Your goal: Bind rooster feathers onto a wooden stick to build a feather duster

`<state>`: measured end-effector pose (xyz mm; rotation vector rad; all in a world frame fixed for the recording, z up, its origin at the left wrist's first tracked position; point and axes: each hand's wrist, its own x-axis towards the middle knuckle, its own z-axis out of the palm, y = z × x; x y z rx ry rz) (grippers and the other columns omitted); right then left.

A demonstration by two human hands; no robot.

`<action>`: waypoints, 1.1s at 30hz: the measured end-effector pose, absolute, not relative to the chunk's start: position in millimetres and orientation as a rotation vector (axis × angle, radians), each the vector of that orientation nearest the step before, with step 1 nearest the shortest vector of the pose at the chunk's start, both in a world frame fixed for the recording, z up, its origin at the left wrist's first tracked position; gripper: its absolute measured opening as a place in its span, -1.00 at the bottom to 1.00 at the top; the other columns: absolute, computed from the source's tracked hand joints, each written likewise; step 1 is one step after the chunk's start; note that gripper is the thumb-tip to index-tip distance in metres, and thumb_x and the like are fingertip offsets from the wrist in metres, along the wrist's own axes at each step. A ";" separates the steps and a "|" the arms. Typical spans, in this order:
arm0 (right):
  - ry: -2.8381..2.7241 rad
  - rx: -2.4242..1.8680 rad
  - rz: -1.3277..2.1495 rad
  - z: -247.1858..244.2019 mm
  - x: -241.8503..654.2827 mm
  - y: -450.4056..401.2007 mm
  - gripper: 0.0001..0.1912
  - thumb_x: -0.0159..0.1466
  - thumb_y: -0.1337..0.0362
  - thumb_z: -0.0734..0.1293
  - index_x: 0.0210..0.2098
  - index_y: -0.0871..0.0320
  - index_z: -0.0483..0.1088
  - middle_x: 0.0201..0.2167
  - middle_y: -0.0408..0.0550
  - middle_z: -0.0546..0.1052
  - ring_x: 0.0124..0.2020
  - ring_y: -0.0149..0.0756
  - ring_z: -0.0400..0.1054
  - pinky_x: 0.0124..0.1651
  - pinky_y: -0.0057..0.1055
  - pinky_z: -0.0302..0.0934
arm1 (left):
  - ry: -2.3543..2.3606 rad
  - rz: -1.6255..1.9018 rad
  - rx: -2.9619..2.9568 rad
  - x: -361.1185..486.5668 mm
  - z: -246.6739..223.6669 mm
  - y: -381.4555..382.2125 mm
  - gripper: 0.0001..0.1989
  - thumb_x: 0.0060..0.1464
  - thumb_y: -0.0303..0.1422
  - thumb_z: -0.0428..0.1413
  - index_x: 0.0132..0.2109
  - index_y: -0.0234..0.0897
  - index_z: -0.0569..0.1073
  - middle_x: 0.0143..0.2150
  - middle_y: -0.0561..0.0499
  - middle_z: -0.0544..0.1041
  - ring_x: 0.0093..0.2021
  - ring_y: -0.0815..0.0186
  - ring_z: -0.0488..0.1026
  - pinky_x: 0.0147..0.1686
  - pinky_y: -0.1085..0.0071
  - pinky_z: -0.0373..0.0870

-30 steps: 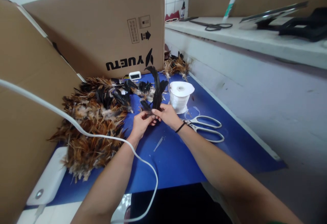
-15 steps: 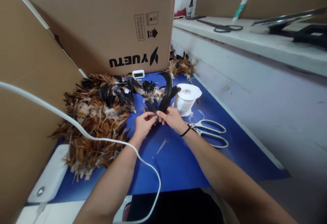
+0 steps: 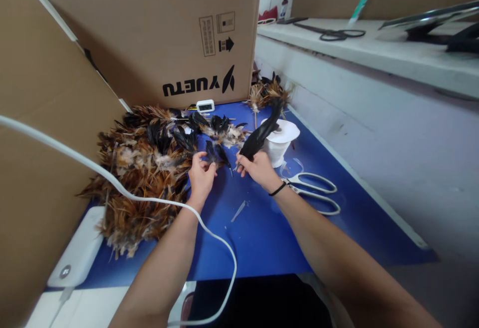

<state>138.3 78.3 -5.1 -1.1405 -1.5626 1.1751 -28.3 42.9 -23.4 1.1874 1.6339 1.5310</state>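
My right hand [image 3: 257, 170] grips a bunch of long black feathers [image 3: 262, 132] by the quills; they slant up and right in front of a white spool of thread [image 3: 280, 142]. My left hand [image 3: 200, 175] pinches a small dark feather [image 3: 214, 153] at the edge of a large pile of brown and black feathers [image 3: 142, 168] on the blue mat [image 3: 258, 233]. The two hands are a little apart.
White scissors [image 3: 314, 193] lie right of my right wrist. Cardboard walls [image 3: 149, 33] stand behind and at the left. A white power bank [image 3: 77, 253] with a white cable [image 3: 123, 195] sits front left. A small white timer [image 3: 205, 106] stands by the box. A grey ledge [image 3: 374, 53] holds black scissors [image 3: 337, 33].
My hands have come apart. The right hand tilted the black feather bunch to the right, toward the spool; the left moved left to the pile and took a small feather.
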 end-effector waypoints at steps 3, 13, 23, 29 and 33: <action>-1.646 -1.159 1.125 -5.2 140.4 77.5 -0.77 0.16 0.19 0.26 -0.34 0.27 0.40 -0.66 -0.10 0.45 -0.72 -0.44 0.30 -0.64 -0.53 0.20 | 1.857 1.443 1.502 -32.4 -20.9 40.1 -0.62 -0.09 -0.41 0.13 -0.06 -0.18 0.30 -0.52 0.13 0.42 -0.54 0.38 0.37 -0.41 0.48 0.23; -1.520 -1.023 1.415 30.3 131.8 67.6 -0.76 0.12 0.19 0.32 -0.47 0.28 0.37 -0.71 -0.15 0.40 -0.75 -0.49 0.24 -0.69 -0.56 0.17 | 1.720 1.418 1.781 -17.5 2.3 23.4 -0.79 0.09 -0.24 0.01 -0.31 -0.23 0.48 -0.41 -0.02 0.42 -0.41 0.34 0.39 -0.36 0.46 0.26; -1.749 -0.993 1.399 40.7 118.2 86.2 -0.83 0.11 0.30 0.32 -0.55 0.28 0.32 -0.74 -0.17 0.39 -0.78 -0.53 0.22 -0.74 -0.61 0.13 | 1.218 1.270 1.318 -13.8 -5.2 28.0 -0.65 0.03 -0.12 0.06 -0.42 -0.36 0.42 -0.50 0.03 0.45 -0.70 0.57 0.19 -0.72 0.59 0.02; -1.698 -0.976 1.381 30.7 108.2 96.5 -0.82 0.06 0.27 0.38 -0.49 0.26 0.31 -0.72 -0.17 0.42 -0.77 -0.49 0.27 -0.75 -0.60 0.16 | 1.310 1.339 1.301 -18.1 -10.8 32.2 -0.69 0.05 -0.15 0.05 -0.34 -0.35 0.44 -0.42 0.00 0.49 -0.69 0.55 0.26 -0.72 0.58 0.04; -1.691 -1.007 1.295 28.5 108.0 99.7 -0.81 0.05 0.27 0.39 -0.50 0.25 0.30 -0.72 -0.16 0.44 -0.80 -0.51 0.23 -0.78 -0.62 0.13 | 1.310 1.354 1.254 -18.0 -12.1 32.8 -0.70 0.03 -0.16 0.07 -0.32 -0.35 0.46 -0.40 -0.02 0.51 -0.69 0.54 0.26 -0.75 0.59 0.01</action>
